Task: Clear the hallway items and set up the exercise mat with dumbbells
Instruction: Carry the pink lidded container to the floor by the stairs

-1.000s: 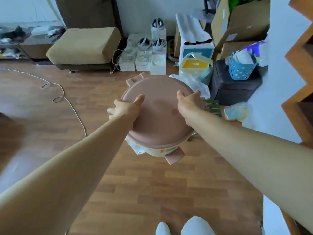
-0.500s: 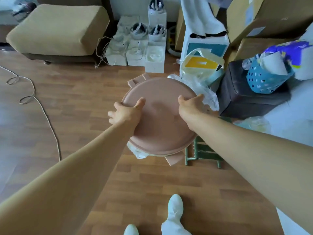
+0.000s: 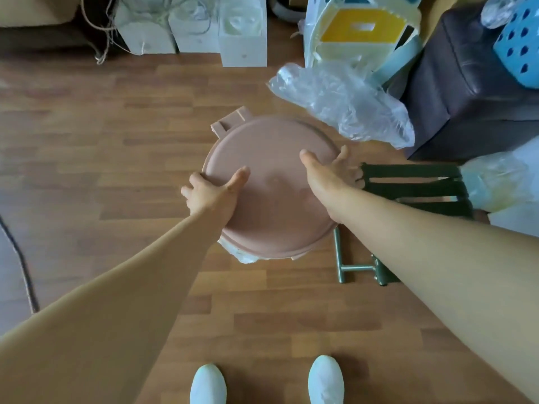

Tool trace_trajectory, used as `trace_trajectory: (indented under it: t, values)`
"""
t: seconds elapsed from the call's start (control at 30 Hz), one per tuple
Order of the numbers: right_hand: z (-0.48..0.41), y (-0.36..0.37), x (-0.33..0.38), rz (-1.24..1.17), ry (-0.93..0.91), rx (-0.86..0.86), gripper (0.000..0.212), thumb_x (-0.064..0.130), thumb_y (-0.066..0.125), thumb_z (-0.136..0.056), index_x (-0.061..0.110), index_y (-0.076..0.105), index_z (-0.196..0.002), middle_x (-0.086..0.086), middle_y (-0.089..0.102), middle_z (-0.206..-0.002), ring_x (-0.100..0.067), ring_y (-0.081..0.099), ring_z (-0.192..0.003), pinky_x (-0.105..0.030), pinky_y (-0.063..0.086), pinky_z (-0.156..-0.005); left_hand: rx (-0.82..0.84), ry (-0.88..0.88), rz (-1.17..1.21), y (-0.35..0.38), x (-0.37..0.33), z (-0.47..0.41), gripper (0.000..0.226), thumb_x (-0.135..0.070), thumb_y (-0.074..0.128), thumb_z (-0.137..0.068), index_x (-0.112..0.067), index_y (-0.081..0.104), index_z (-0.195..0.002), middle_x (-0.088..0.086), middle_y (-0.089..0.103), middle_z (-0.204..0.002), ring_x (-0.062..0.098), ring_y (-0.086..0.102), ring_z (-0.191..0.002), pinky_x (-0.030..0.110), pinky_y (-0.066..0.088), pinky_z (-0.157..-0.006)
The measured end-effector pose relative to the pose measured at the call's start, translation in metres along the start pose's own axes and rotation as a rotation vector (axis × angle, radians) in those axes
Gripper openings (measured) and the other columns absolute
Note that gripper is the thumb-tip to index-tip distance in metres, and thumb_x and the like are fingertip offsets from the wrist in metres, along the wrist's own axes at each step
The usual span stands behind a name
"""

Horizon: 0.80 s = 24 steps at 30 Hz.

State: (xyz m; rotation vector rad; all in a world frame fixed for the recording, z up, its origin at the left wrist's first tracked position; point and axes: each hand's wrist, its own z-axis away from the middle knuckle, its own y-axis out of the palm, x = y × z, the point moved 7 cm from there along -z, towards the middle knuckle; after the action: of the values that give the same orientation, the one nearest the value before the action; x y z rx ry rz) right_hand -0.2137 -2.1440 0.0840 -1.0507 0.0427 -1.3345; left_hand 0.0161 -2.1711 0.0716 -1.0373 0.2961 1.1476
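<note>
A round container with a flat pink lid (image 3: 271, 185) and pink side clips is low over the wooden floor, in the middle of the view. My left hand (image 3: 211, 192) grips its left rim, thumb on top of the lid. On the right rim sits my right hand (image 3: 329, 173), fingers curled over the edge. A white plastic liner pokes out beneath the lid at the near side. The container's body is hidden under the lid. No mat or dumbbells are in view.
A green folding stool (image 3: 408, 188) stands just right of the container. Behind it are a crumpled clear plastic bag (image 3: 344, 103), a dark ottoman (image 3: 466, 91) with a blue basket (image 3: 519, 51), a yellow-and-white stool (image 3: 361, 27) and white boxes (image 3: 242, 33). A cable (image 3: 20, 258) lies left.
Both hands have carried the pink-lidded container forward and down toward the floor beside the green stool. My view has tilted downward and moved closer to the clutter.
</note>
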Motion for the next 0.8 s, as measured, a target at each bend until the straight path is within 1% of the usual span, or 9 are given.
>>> trace_trajectory:
  t: [0.1,0.17,0.27,0.4,0.53,0.6,0.7,0.77,0.8]
  values:
    - [-0.043,0.034,-0.028,0.03,0.004,0.042,0.089,0.068,0.044,-0.083,0.033,-0.004,-0.15,-0.009,0.007,-0.158,-0.031,0.012,-0.144,-0.051,0.018,-0.111,0.048,-0.012,0.022,0.036,0.034,-0.034,0.09,-0.06,0.066,-0.073,-0.018,0.027,-0.142,0.005,0.029,-0.138,0.03,0.042,-0.124,0.042,0.038,-0.104]
    - [-0.066,0.053,-0.041,0.003,0.002,0.057,0.092,0.067,0.047,-0.082,0.033,-0.004,-0.15,-0.008,0.005,-0.159,-0.03,0.008,-0.145,-0.051,0.014,-0.113,0.067,-0.021,0.034,0.054,0.049,-0.052,0.087,-0.059,0.065,-0.075,-0.017,0.029,-0.141,0.005,0.03,-0.138,0.029,0.043,-0.121,0.037,0.037,-0.097]
    - [-0.102,0.083,-0.058,-0.049,0.02,0.064,0.095,0.066,0.051,-0.08,0.034,-0.004,-0.15,-0.007,0.006,-0.159,-0.031,0.005,-0.145,-0.051,0.011,-0.113,0.075,-0.038,0.025,0.079,0.069,-0.082,0.087,-0.06,0.065,-0.074,-0.018,0.029,-0.142,0.005,0.03,-0.138,0.029,0.043,-0.121,0.039,0.038,-0.099]
    - [-0.128,0.101,-0.068,-0.065,0.026,0.051,0.097,0.066,0.053,-0.077,0.035,-0.002,-0.15,-0.005,0.013,-0.158,-0.033,0.01,-0.144,-0.051,0.016,-0.114,0.092,-0.038,0.013,0.095,0.078,-0.098,0.087,-0.059,0.065,-0.075,-0.017,0.029,-0.142,0.005,0.029,-0.137,0.029,0.044,-0.118,0.038,0.038,-0.098]
    - [-0.147,0.1,-0.067,-0.055,0.011,0.023,0.093,0.062,0.054,-0.079,0.032,0.003,-0.151,-0.002,0.013,-0.158,-0.029,0.013,-0.143,-0.047,0.018,-0.112,0.136,0.012,0.003,0.11,0.076,-0.107,0.079,-0.054,0.065,-0.079,-0.017,0.03,-0.14,0.005,0.028,-0.137,0.022,0.041,-0.099,0.031,0.036,-0.086]
    - [-0.152,0.095,-0.064,-0.039,0.002,0.022,0.091,0.058,0.054,-0.082,0.03,0.003,-0.152,-0.001,0.01,-0.159,-0.028,0.013,-0.145,-0.046,0.019,-0.112,0.157,0.03,-0.023,0.115,0.071,-0.11,0.075,-0.052,0.064,-0.081,-0.017,0.031,-0.138,0.005,0.028,-0.138,0.021,0.038,-0.097,0.03,0.035,-0.084]
    - [-0.149,0.095,-0.06,0.127,-0.044,0.02,0.086,0.053,0.048,-0.087,0.026,-0.002,-0.152,-0.003,0.002,-0.16,-0.024,0.003,-0.147,-0.045,0.009,-0.116,0.205,0.022,-0.065,0.121,0.067,-0.112,0.075,-0.051,0.062,-0.083,-0.016,0.027,-0.138,0.008,0.027,-0.141,0.027,0.042,-0.107,0.031,0.034,-0.084]
    - [-0.139,0.096,-0.049,0.291,-0.148,-0.024,0.076,0.047,0.044,-0.091,0.021,0.005,-0.152,-0.004,0.002,-0.16,-0.023,0.0,-0.147,-0.042,0.004,-0.118,0.214,-0.013,-0.11,0.12,0.065,-0.111,0.079,-0.052,0.059,-0.084,-0.016,0.02,-0.143,0.008,0.025,-0.146,0.03,0.04,-0.123,0.033,0.034,-0.09]
    - [-0.131,0.095,-0.042,0.334,-0.217,-0.053,0.07,0.044,0.042,-0.093,0.019,0.013,-0.151,-0.004,0.007,-0.16,-0.022,0.004,-0.147,-0.04,0.006,-0.118,0.199,-0.022,-0.135,0.117,0.063,-0.109,0.081,-0.053,0.057,-0.085,-0.016,0.017,-0.145,0.008,0.023,-0.148,0.031,0.038,-0.128,0.035,0.035,-0.097]
